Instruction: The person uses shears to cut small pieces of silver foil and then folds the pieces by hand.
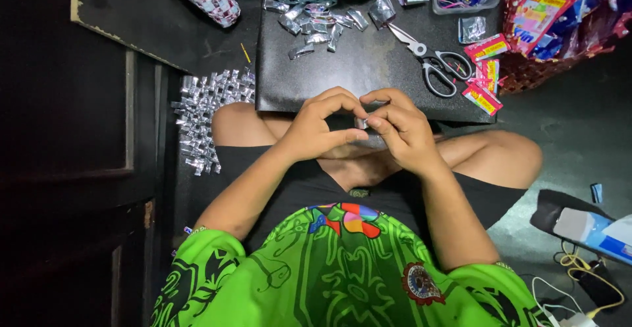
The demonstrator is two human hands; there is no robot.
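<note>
Right now both hands meet over the person's lap, fingertips pinched together on a small silver folded strip (361, 123). Left hand (318, 128) curls in from one side, thumb and forefinger closed on the strip; right hand (403, 129) mirrors it, fingers bent tight on the other end. Just beyond the knuckles lies a black board (355, 64) resting against the knees. On it, grey-handled scissors (431, 60) lie with blades shut, and a scatter of loose foil pieces (316, 24) sits near its far edge. Red snack wrappers (484, 77) lie just beside the scissors. Off to the left, on the dark floor, a woven silver mat (207, 113) of folded links.
</note>
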